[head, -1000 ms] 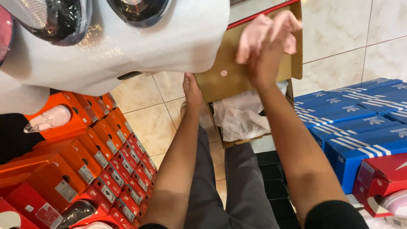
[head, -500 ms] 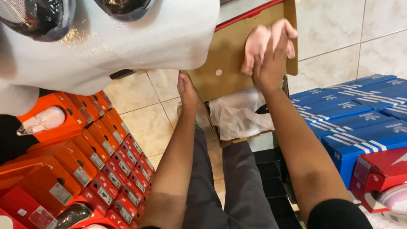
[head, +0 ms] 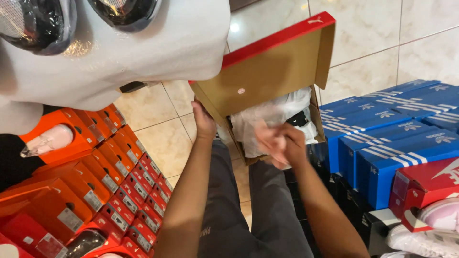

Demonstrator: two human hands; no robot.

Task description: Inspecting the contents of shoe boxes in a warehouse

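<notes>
An open shoe box (head: 267, 81) with a red lid and brown inside rests over my knees, its lid tilted up. White wrapping paper (head: 272, 117) and a dark item lie inside it. My left hand (head: 204, 122) grips the box's left corner from below. My right hand (head: 277, 143) is blurred at the box's front edge, by the paper, with its fingers apart and nothing visibly in it.
Orange and red shoe boxes (head: 105, 172) are stacked on the left. Blue striped boxes (head: 392, 138) and a red one (head: 425, 186) stand on the right. A large white shape with dark glossy ovals (head: 119, 43) fills the top left. The floor is tiled.
My right hand came down from the top edge of the lid to the box's front edge. The lid now stands further open, showing the paper inside.
</notes>
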